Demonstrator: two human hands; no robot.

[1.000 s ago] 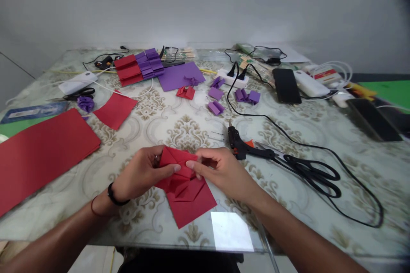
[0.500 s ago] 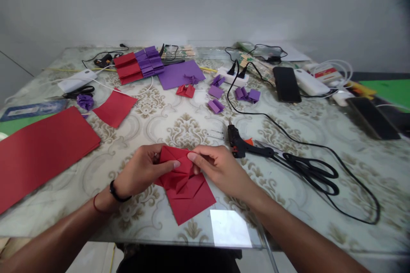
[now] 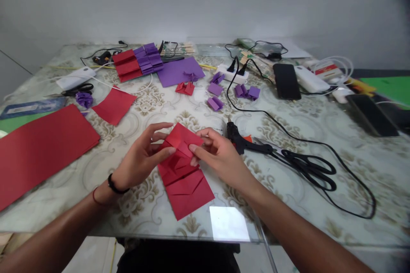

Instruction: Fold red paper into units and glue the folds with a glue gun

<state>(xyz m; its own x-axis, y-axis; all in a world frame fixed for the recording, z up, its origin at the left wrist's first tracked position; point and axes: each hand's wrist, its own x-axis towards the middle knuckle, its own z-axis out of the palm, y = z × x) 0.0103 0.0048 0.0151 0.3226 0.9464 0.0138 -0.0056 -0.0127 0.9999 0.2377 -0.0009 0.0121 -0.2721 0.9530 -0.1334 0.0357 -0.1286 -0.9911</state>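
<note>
A creased sheet of red paper (image 3: 188, 196) lies near the front of the table, its upper part raised and its flaps partly unfolded. My left hand (image 3: 145, 153) grips its upper left edge, thumb on top and the other fingers behind. On the right edge my right hand (image 3: 214, 151) pinches the paper between thumb and fingers. A black glue gun (image 3: 237, 138) lies just right of my right hand, and black-handled scissors (image 3: 309, 168) rest across its cord.
Large red sheets (image 3: 48, 147) and a smaller red piece (image 3: 114, 106) lie on the left. Folded purple pieces (image 3: 215, 103), a small folded red piece (image 3: 185, 88) and a white power strip (image 3: 232, 74) are farther back. Two phones (image 3: 286, 81) lie right. The glue gun cord loops across the right side.
The upper part of the red paper has been opened out away from me, showing a pointed top corner. Both hands have shifted slightly farther from me, still on the paper.
</note>
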